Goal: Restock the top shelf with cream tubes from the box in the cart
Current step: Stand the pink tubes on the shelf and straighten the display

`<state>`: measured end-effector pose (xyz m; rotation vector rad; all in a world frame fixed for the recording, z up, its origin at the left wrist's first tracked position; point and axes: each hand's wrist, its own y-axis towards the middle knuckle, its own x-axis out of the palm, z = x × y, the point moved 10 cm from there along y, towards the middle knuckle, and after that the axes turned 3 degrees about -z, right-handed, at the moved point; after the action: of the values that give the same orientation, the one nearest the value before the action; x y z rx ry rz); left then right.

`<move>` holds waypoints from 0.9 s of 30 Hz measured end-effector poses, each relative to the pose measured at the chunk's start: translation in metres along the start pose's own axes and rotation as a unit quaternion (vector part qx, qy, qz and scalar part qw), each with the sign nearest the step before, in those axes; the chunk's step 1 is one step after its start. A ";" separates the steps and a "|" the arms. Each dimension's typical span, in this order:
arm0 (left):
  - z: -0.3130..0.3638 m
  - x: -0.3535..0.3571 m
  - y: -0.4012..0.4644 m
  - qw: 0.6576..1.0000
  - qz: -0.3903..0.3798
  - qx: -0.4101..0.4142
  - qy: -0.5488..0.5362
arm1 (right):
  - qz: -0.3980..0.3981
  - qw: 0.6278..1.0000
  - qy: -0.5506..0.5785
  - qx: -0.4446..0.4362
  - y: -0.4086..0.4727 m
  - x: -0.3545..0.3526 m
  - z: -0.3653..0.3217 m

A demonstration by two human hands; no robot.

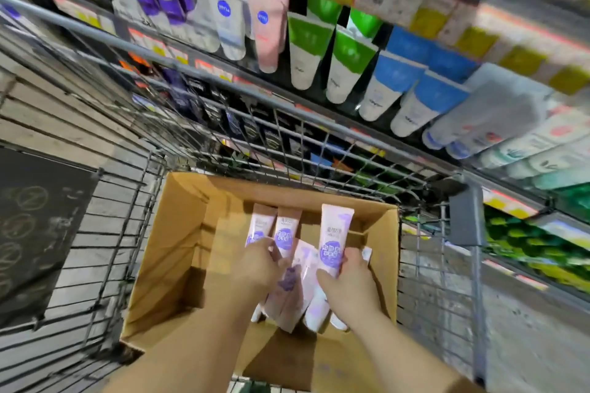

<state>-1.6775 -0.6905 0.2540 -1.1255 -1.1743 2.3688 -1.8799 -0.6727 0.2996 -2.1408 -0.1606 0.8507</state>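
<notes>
Head view: glossy tubes (332,239), corrugated box (166,252).

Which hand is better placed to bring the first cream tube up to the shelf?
Probably the right hand. Its fingers already grip one upright tube, raised above the box. The left hand holds two tubes lower down, so it is less free.

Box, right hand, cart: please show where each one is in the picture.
box (178,233), head view, left inner wall
right hand (348,281), head view, back of hand
cart (223,80), head view, top rail
</notes>
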 end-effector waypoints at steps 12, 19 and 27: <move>0.007 0.000 -0.028 0.993 -0.050 -0.046 -0.095 | -0.004 1.000 -0.005 -0.016 -0.016 -0.016 0.006; 0.036 -0.044 -0.084 0.981 -0.032 0.030 -0.189 | 0.013 0.998 0.031 -0.052 -0.052 -0.050 -0.030; 0.119 -0.103 -0.174 0.960 -0.034 0.165 -0.225 | 0.070 0.989 0.081 -0.105 -0.123 -0.116 -0.075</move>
<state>-1.7142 -0.7011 0.4854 -0.4443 -0.8628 2.7136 -1.9015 -0.6833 0.4831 -2.4324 -0.0165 0.7636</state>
